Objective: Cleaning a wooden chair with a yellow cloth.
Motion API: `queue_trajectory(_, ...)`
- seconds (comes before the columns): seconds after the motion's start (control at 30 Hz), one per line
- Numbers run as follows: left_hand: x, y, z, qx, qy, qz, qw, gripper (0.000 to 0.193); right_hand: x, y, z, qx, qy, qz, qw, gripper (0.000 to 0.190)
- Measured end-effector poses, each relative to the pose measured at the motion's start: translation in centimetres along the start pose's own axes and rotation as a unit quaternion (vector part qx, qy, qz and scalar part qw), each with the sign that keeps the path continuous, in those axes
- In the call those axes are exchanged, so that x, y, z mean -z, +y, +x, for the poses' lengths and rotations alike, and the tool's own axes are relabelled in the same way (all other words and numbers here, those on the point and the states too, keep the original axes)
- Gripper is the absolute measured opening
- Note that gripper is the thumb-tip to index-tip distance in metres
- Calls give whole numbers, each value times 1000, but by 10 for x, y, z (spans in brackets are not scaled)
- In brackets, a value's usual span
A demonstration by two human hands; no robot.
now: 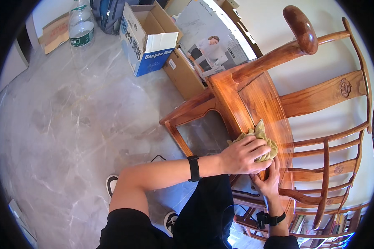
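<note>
My left hand (244, 155) is closed over a crumpled olive-yellow cloth (261, 133), pressing it against a polished wooden armchair (261, 96). Just below it, my right hand (269, 179) has thumb and fingers around a wooden part of the chair. The hands and cloth hide whether that part is the near armrest's end or the seat edge. The far armrest (269, 60) ends in a thick rounded knob. On the backrest, the flat middle splat (327, 93) bears a carved medallion. Both wrists wear black bands.
More wooden chairs (322, 174) stand along the wall at right, with books (338, 222) beyond them. Past the chair are an open Deeyeo carton (155, 59), a large printed box (212, 37), a backpack (107, 15) and a large plastic bottle (81, 34). The floor (81, 124) is marbled grey.
</note>
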State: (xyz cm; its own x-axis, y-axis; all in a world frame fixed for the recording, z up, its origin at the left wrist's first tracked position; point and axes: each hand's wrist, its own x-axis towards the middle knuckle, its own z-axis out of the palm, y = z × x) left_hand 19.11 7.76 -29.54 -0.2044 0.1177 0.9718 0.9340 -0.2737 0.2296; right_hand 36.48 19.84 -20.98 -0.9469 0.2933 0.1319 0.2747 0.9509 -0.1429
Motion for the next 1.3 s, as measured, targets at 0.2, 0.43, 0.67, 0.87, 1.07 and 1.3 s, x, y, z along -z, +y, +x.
queue_trajectory(0.2,25,-39,9,-28,45,68,996,28,3,-9,1,-14,4,-20,1000,90)
queue_trajectory(0.43,83,-107,-6,134,155,217,954,38,4,-16,2,-15,1,-32,999,91)
queue_trajectory(0.67,43,-113,-70,232,203,183,934,50,2,-17,2,-15,5,-32,999,89)
queue_trajectory(0.87,30,-114,-148,375,179,221,882,46,2,-15,2,-14,11,-31,999,88)
queue_trajectory(1.07,27,-134,-207,575,225,236,750,38,3,-15,1,-8,9,-43,999,88)
queue_trajectory(1.3,23,-144,-272,746,180,232,598,41,2,-12,1,-14,7,-39,999,89)
